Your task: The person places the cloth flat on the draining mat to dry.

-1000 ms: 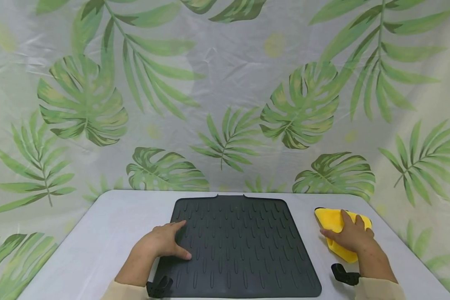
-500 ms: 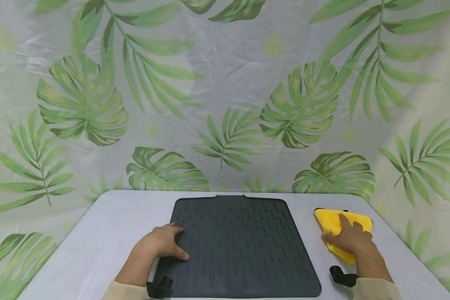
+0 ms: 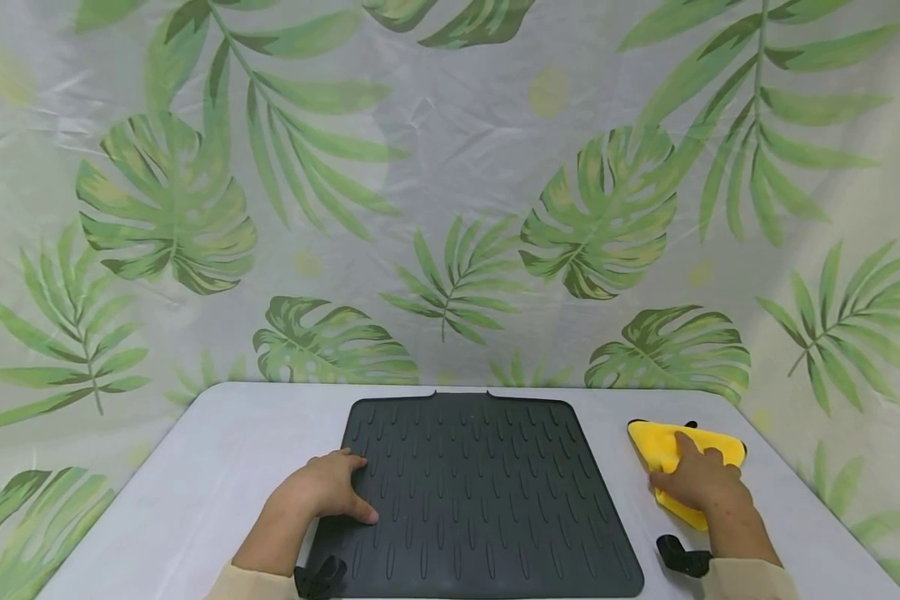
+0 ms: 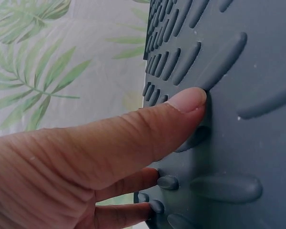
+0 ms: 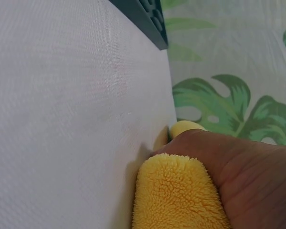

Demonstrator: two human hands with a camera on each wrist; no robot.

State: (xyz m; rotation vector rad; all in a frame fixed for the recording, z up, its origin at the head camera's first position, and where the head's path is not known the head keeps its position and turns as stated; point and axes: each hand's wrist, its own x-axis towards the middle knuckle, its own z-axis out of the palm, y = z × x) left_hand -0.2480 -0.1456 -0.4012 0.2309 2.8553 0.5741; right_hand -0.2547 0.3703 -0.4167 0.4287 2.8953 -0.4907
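Observation:
A dark grey mat [image 3: 465, 492] with raised ridges lies flat on the white table. My left hand [image 3: 326, 486] rests on its left edge, thumb and fingers spread apart. In the left wrist view, the thumb [image 4: 148, 131] touches the ridged surface and two fingertips reach it lower down. To the right of the mat lies a folded, fluffy yellow cloth [image 3: 656, 442] with dark corners. My right hand [image 3: 701, 479] pinches it from above, fingers drawn in toward the thumb. The right wrist view shows the plush cloth [image 5: 178, 195] bulging beside the hand; the fingertips are mostly hidden.
The white table [image 3: 255, 425] extends on both sides of the mat. Behind it hangs a leaf-patterned curtain [image 3: 450, 183]. Black wrist mounts [image 3: 682, 557] sit at both cuffs.
My right hand's fingers have drawn together on the cloth and moved slightly toward me, baring more of its far edge. The left hand's fingers shifted slightly; the mat stays in place.

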